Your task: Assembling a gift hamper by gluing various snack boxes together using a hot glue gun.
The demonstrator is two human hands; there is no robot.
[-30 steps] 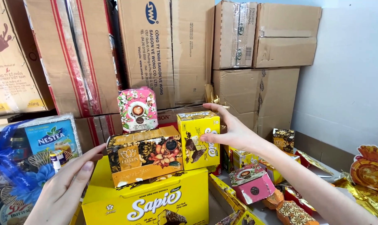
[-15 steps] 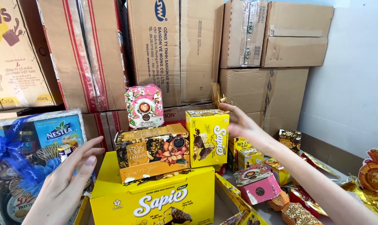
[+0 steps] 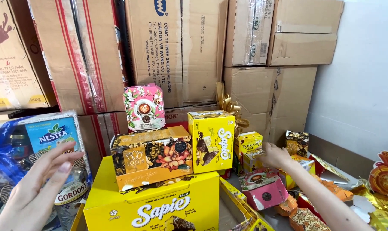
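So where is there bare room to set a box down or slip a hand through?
Bare patches: the large yellow box's lid left of the flowered box, and the grey surface between it and the pink-lidded box. Around the right hand small boxes crowd together.

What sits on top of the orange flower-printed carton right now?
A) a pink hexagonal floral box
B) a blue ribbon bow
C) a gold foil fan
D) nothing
A: the pink hexagonal floral box stands on the back edge of the orange flower-printed carton, left of the upright yellow cake carton.

Glossy printed card yellow cake box [image 3: 211, 141]; matt brown corrugated cartons [image 3: 181, 47] behind
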